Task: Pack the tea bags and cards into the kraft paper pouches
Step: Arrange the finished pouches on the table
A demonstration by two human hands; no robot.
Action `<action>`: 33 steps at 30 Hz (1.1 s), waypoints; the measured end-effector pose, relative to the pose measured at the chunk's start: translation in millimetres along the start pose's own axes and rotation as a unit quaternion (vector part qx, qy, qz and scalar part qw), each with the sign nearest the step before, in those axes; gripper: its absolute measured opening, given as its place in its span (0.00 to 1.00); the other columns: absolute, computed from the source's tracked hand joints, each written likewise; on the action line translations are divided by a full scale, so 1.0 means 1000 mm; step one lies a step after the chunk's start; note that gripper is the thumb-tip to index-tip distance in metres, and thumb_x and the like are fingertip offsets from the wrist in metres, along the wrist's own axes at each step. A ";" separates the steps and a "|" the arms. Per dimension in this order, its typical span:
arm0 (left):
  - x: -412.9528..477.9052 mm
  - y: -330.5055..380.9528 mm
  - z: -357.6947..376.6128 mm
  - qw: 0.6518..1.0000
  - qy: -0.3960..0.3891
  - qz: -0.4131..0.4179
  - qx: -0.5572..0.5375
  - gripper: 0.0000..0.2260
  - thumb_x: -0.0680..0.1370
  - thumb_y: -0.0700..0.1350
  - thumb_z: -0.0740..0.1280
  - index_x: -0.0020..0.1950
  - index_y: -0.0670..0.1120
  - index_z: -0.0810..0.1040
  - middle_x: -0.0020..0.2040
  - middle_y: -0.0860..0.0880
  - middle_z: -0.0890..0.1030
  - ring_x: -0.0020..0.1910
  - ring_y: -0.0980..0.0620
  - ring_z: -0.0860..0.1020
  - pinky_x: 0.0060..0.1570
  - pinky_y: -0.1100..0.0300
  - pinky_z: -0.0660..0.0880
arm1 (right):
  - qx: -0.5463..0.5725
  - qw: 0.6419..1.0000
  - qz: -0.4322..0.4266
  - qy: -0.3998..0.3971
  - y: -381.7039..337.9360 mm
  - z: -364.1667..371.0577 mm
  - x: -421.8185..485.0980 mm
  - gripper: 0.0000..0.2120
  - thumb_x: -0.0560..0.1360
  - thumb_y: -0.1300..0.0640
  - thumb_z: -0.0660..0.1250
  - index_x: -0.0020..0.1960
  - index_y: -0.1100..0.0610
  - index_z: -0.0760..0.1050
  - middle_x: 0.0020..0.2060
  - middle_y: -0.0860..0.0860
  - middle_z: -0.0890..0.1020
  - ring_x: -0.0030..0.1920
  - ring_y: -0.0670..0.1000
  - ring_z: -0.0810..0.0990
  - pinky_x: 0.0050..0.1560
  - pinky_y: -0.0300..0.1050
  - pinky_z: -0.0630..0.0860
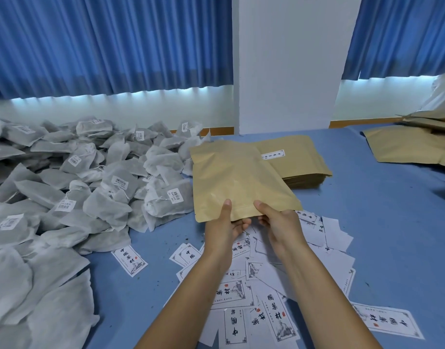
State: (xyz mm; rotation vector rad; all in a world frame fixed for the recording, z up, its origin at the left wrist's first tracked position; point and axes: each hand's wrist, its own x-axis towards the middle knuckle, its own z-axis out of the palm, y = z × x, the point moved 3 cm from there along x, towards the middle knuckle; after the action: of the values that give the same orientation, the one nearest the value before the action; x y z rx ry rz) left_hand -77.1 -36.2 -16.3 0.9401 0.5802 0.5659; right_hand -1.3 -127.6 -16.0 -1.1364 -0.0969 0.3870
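I hold one kraft paper pouch (236,177) above the blue table, tilted away from me. My left hand (225,226) pinches its near edge, thumb on top and fingers underneath. My right hand (279,222) grips the same edge a little to the right, thumb also on top. A stack of flat kraft pouches (302,162) lies just behind the held one. A big heap of white mesh tea bags (90,177) with barcode tags fills the left side. Printed cards (254,298) lie scattered under my forearms.
More kraft pouches (412,144) are piled at the far right. The blue table surface (382,222) shows between the piles. Blue curtains and a white pillar (286,64) stand behind the table.
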 end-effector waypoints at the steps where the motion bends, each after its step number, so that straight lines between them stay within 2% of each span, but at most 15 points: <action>1: 0.000 0.000 0.000 1.000 0.000 -0.002 0.001 0.05 0.80 0.48 0.63 0.50 0.47 0.76 0.34 0.47 0.83 0.30 0.52 0.80 0.34 0.63 0.79 | 0.005 1.000 0.000 0.000 0.000 0.000 0.000 0.07 0.73 0.67 0.70 0.50 0.60 0.78 0.41 0.52 0.82 0.37 0.48 0.77 0.36 0.36 0.73; 5: 0.002 -0.003 -0.001 0.999 0.008 0.000 0.036 0.09 0.80 0.49 0.63 0.54 0.45 0.76 0.37 0.44 0.81 0.29 0.52 0.76 0.34 0.61 0.76 | 0.027 0.999 0.019 -0.038 0.003 0.007 -0.006 0.05 0.73 0.66 0.70 0.49 0.62 0.78 0.34 0.52 0.83 0.29 0.47 0.79 0.31 0.36 0.76; 9: 0.000 -0.007 0.001 0.999 0.007 -0.012 0.052 0.07 0.80 0.49 0.64 0.48 0.46 0.77 0.33 0.46 0.76 0.25 0.53 0.71 0.35 0.58 0.72 | 0.027 0.999 0.015 -0.031 0.005 0.009 -0.006 0.07 0.72 0.70 0.69 0.50 0.64 0.78 0.39 0.54 0.84 0.36 0.49 0.81 0.39 0.41 0.79; 13: 0.000 -0.006 0.002 1.000 0.011 0.008 0.015 0.07 0.78 0.44 0.67 0.55 0.45 0.76 0.43 0.45 0.82 0.33 0.51 0.78 0.32 0.62 0.77 | 0.036 0.999 0.018 0.000 0.001 0.002 -0.002 0.06 0.71 0.70 0.70 0.46 0.62 0.78 0.36 0.52 0.83 0.33 0.48 0.80 0.32 0.36 0.76; 17: 0.003 0.001 -0.008 0.998 0.062 0.020 -0.008 0.09 0.75 0.42 0.71 0.53 0.40 0.79 0.46 0.44 0.83 0.34 0.52 0.81 0.33 0.65 0.78 | 0.026 0.999 0.025 0.013 -0.002 -0.001 0.002 0.05 0.73 0.68 0.69 0.44 0.59 0.76 0.38 0.52 0.80 0.33 0.49 0.75 0.33 0.37 0.72; 21: 0.004 -0.002 -0.009 0.998 0.064 0.019 0.001 0.05 0.74 0.41 0.72 0.47 0.42 0.80 0.46 0.45 0.84 0.39 0.51 0.82 0.40 0.63 0.78 | 0.058 0.997 0.048 0.023 0.000 -0.001 0.002 0.03 0.74 0.64 0.69 0.46 0.58 0.76 0.39 0.51 0.81 0.36 0.48 0.76 0.36 0.38 0.71; 23: 0.004 -0.004 -0.009 0.998 0.065 0.021 0.000 0.04 0.74 0.41 0.72 0.46 0.42 0.80 0.46 0.44 0.84 0.42 0.49 0.82 0.47 0.60 0.77 | 0.050 0.997 0.061 0.008 0.003 0.000 -0.001 0.04 0.74 0.62 0.71 0.47 0.59 0.77 0.38 0.50 0.81 0.33 0.47 0.75 0.35 0.38 0.70; 25: 0.004 -0.005 -0.007 0.999 0.044 0.015 0.006 0.04 0.74 0.40 0.72 0.47 0.40 0.80 0.47 0.42 0.84 0.44 0.46 0.82 0.49 0.57 0.78 | 0.025 0.996 0.079 -0.025 0.008 0.007 -0.007 0.04 0.72 0.61 0.72 0.46 0.60 0.79 0.35 0.51 0.81 0.30 0.46 0.74 0.34 0.37 0.71; 27: 0.003 -0.004 -0.004 0.999 0.018 0.015 0.035 0.04 0.75 0.41 0.70 0.47 0.40 0.81 0.46 0.41 0.84 0.42 0.45 0.82 0.47 0.56 0.79 | 0.023 0.994 0.093 -0.051 0.013 0.014 -0.014 0.02 0.72 0.62 0.73 0.42 0.61 0.81 0.34 0.52 0.81 0.29 0.46 0.74 0.33 0.36 0.72; 29: 0.003 -0.003 -0.003 0.996 0.017 0.031 0.079 0.05 0.76 0.44 0.70 0.46 0.43 0.81 0.41 0.44 0.84 0.38 0.46 0.80 0.40 0.57 0.78 | 0.043 0.993 0.092 -0.055 0.015 0.018 -0.016 0.05 0.71 0.65 0.72 0.37 0.60 0.81 0.31 0.51 0.81 0.27 0.45 0.73 0.29 0.35 0.72; 31: 0.003 -0.001 -0.003 0.992 0.027 0.045 0.115 0.06 0.76 0.47 0.69 0.45 0.45 0.80 0.38 0.46 0.82 0.35 0.48 0.78 0.34 0.59 0.74 | 0.059 0.993 0.092 -0.048 0.015 0.018 -0.015 0.05 0.72 0.66 0.71 0.38 0.61 0.80 0.29 0.50 0.80 0.25 0.44 0.74 0.27 0.34 0.72; 33: 0.002 0.000 -0.002 0.990 0.032 0.044 0.130 0.06 0.77 0.47 0.67 0.45 0.46 0.80 0.39 0.47 0.82 0.37 0.48 0.77 0.34 0.58 0.72 | 0.059 0.993 0.095 -0.044 0.016 0.019 -0.015 0.04 0.73 0.66 0.70 0.39 0.62 0.78 0.31 0.52 0.78 0.29 0.46 0.74 0.28 0.35 0.71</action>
State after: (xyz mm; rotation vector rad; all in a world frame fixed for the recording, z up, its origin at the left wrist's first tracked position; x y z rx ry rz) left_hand -77.0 -33.4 -17.7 1.2019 0.6836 0.6113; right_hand -24.0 -111.1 -20.3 -1.0151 -0.0431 0.6043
